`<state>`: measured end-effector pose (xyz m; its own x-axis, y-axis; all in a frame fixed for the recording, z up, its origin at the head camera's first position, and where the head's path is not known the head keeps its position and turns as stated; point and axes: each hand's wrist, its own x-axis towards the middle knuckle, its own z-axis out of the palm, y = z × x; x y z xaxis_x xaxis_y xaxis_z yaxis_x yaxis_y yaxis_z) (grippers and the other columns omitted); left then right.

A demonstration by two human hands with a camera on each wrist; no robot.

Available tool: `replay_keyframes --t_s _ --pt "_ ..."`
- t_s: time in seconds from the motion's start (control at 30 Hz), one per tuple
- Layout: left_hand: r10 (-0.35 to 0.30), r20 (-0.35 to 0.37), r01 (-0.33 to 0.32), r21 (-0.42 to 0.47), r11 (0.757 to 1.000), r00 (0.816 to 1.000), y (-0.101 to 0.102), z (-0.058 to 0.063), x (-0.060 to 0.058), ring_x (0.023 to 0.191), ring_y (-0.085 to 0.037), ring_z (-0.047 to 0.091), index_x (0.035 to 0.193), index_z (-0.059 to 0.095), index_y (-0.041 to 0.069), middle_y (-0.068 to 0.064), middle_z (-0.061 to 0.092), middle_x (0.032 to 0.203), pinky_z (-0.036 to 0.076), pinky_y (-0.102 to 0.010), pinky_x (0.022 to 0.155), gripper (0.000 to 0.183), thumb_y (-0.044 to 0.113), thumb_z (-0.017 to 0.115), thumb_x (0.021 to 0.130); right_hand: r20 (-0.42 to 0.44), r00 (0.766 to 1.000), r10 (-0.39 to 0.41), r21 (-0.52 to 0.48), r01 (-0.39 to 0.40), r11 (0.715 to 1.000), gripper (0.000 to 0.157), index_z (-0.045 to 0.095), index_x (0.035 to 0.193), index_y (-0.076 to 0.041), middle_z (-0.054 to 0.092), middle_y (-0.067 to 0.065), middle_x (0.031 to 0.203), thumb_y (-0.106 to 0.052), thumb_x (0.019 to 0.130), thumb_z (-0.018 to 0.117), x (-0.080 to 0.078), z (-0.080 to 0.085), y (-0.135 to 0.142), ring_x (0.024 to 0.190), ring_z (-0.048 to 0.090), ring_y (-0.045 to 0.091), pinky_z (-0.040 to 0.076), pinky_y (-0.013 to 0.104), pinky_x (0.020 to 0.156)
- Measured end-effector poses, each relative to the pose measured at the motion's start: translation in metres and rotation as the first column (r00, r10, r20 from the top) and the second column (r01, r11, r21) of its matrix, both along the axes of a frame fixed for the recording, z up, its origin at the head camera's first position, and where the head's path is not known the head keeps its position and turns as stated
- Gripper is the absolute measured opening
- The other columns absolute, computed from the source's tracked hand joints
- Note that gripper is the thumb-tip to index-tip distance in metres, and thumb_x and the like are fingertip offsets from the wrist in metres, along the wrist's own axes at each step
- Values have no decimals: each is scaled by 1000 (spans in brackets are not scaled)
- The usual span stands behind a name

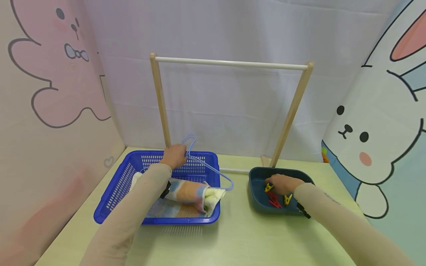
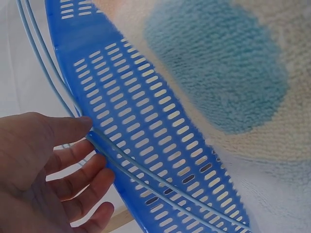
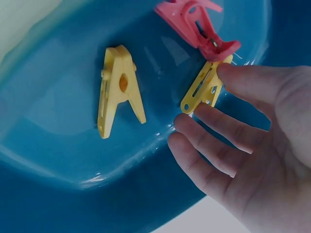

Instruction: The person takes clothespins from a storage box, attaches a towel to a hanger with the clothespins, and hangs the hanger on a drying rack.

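Observation:
My left hand point(image 1: 175, 156) pinches a light blue clothes hanger point(image 1: 213, 170) near its neck, above the blue basket point(image 1: 151, 221). In the left wrist view, the thumb and forefinger meet on the thin hanger bars point(image 2: 141, 179). A patterned towel point(image 1: 191, 192) lies folded in the basket, under the left wrist. Inside the dark teal tub point(image 1: 257, 205), my right hand point(image 1: 284, 184) has thumb and forefinger on a yellow clothespin point(image 3: 201, 90). Red clothespins point(image 3: 197, 29) lie against it, and another yellow clothespin point(image 3: 118, 90) lies apart on the tub floor.
Behind the basket and tub stands a wooden rack with a white top bar point(image 1: 229, 63). Its lower bar point(image 1: 234, 171) runs near the table's back. The pale table point(image 1: 233, 236) meets fabric walls at the back and sides.

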<state>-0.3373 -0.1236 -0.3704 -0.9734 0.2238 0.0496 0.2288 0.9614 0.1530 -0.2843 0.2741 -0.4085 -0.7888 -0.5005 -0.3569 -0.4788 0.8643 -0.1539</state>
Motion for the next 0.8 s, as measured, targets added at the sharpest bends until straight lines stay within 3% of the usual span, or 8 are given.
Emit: replay_keyframes --t_s 0.27,0.5,0.8 --pt "19 13 -19 29 999 1000 1 -2 -1 90 -30 58 99 62 4 -10 62 90 41 -51 87 18 20 64 91 41 997 -63 -30 64 997 31 61 119 -2 60 20 115 -3 87 64 -2 -4 1 102 59 32 48 47 86" --pt "21 -10 -21 30 999 1000 0 -3 0 92 -31 58 97 63 5 -10 63 91 39 -54 88 15 20 62 92 24 996 -83 5 83 997 31 62 118 -4 61 17 115 -5 87 66 -6 -4 3 100 60 31 47 48 86" --pt "23 -35 -21 37 999 999 1 -8 -2 97 -33 58 101 64 5 -13 64 97 36 -57 91 14 16 59 94 -24 994 -104 50 105 993 15 66 100 -6 64 5 90 -5 85 68 -4 -6 6 74 58 17 51 40 72"
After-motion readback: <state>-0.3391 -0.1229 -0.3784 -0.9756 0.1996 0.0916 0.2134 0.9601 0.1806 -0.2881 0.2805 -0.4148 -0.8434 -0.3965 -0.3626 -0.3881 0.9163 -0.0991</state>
